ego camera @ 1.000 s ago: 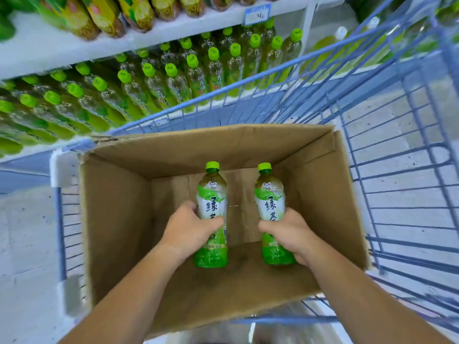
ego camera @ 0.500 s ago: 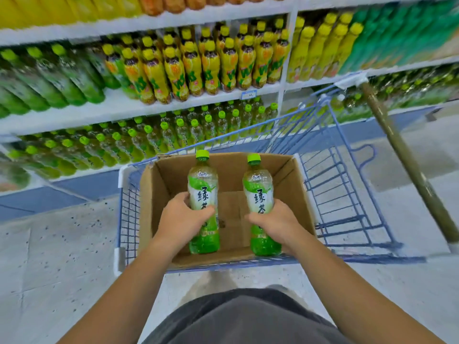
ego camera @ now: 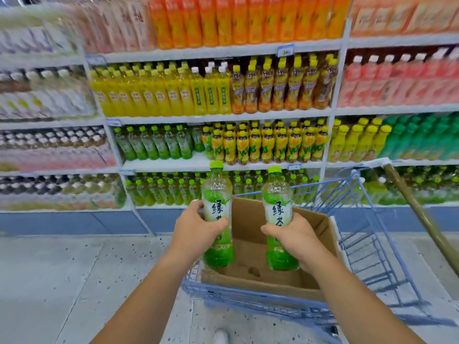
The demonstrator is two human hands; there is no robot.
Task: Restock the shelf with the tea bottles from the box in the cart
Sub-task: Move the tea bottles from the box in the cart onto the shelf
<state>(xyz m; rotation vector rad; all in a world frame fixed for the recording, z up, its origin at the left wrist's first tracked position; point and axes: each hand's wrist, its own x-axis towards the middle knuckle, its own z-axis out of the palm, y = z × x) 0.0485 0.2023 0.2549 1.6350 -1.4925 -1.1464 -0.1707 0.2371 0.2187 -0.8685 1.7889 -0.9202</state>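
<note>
Lift done: your left fingers (ego camera: 219,221) grip one green tea bottle (ego camera: 216,194), right fingers (ego camera: 269,230) the other bottle (ego camera: 276,197), cardboard box (ego camera: 250,219) now beneath your fingers; shelving comes next

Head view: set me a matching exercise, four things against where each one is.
Things:
1. left tea bottle
2. right tea bottle
3. cardboard box
4. orange bottles

Places:
a. in the cart
b. gripped by the right hand
c. on the top shelf
d. gripped by the left hand

Pairs: 1-d, 2-b, 3-a, 4-c
</note>
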